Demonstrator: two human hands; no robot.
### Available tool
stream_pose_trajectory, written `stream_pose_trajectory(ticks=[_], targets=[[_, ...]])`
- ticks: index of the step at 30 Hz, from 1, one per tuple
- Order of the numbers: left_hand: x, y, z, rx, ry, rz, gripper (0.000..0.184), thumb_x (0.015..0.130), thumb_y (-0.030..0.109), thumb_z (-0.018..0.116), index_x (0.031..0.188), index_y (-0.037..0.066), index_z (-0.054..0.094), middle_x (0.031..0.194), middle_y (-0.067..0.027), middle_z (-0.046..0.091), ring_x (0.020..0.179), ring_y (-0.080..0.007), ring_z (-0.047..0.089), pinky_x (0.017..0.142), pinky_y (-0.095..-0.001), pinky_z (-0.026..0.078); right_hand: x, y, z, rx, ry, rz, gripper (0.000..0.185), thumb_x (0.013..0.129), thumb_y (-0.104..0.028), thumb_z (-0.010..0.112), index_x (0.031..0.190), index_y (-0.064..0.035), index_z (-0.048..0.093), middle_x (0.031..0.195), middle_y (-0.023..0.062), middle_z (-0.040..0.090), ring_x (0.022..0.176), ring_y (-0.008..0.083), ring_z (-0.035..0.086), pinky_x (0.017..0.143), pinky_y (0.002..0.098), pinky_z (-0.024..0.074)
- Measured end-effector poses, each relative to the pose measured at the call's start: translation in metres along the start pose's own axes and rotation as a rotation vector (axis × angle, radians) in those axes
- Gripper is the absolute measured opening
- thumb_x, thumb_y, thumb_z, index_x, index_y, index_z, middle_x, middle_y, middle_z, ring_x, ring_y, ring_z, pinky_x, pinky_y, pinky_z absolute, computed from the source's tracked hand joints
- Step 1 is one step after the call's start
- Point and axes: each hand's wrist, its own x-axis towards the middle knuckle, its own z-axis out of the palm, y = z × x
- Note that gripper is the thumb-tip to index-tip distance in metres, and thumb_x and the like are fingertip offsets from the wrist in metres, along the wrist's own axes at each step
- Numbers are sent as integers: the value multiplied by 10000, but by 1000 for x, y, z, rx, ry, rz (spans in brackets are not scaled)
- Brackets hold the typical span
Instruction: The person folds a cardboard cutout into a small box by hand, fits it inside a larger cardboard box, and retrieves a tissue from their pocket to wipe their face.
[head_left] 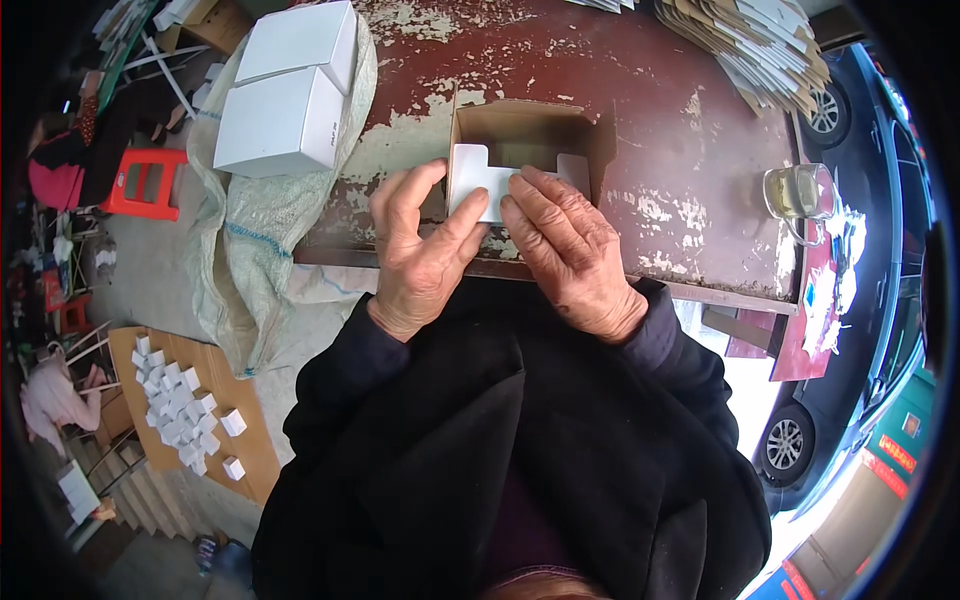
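Your L hand (425, 235) is spread wide, thumb tip at the white card piece (497, 182), fingers by the box's L side. Your R hand (568, 240) has fingers together over the card's R half; thumb's hidden, so can't tell if it's gripping. Card lies just fwd of & btwn both hands, neither clearly nearer, long axis L–R, at the near side of the open brown box (603, 140). Box floor's dim, mostly hidden; card's lower edge partly covered, contact pts hard to make out.
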Motion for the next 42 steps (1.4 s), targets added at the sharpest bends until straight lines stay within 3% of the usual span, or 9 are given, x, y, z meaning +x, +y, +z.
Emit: stream_pose_trajectory(ticks=[7,16,21,26,32,42], targets=[[5,-1,2,-79,2,-12,407,669,-15,805,1043,138,754,1336,-112,504,1183,-296,477,994,-400,430,4,0,-4,-55,-9,-4,367,774,-41,689,1135,4,641,1223,150,621,1058,311,630,877,401,545],[0,-4,4,-127,22,-44,378,686,-6,802,1032,141,761,1321,-112,508,1159,-290,500,989,-391,432,-4,10,-44,-355,-170,-58,351,731,-53,703,1078,-25,658,1202,128,593,759,183,539,586,297,449],[-6,-5,5,-235,1,-126,364,705,-11,798,1037,133,761,1333,-133,503,1170,-293,508,993,-388,432,-21,16,-36,-297,-75,-22,333,732,-50,689,1062,-19,665,1202,116,607,641,138,522,520,275,441],[3,7,9,-293,17,-151,339,726,0,797,1039,127,764,1354,-162,495,1198,-303,505,999,-388,433,-13,6,-17,-271,-1,-12,334,735,-58,686,1066,-22,669,1204,116,620,531,112,486,469,248,415],[2,17,22,-343,86,-205,327,728,11,804,1034,120,767,1374,-184,485,1217,-314,501,1013,-390,429,-1,-17,-8,-339,-33,117,358,735,-66,698,1090,-29,666,1230,122,623,520,107,493,455,241,408],[-1,-5,3,-161,-9,-118,345,696,8,821,1016,129,772,1376,-146,498,1211,-308,505,1025,-388,423,-19,10,-30,-335,-80,41,400,732,-69,695,1129,-34,658,1258,130,621,489,100,496,446,237,410]])
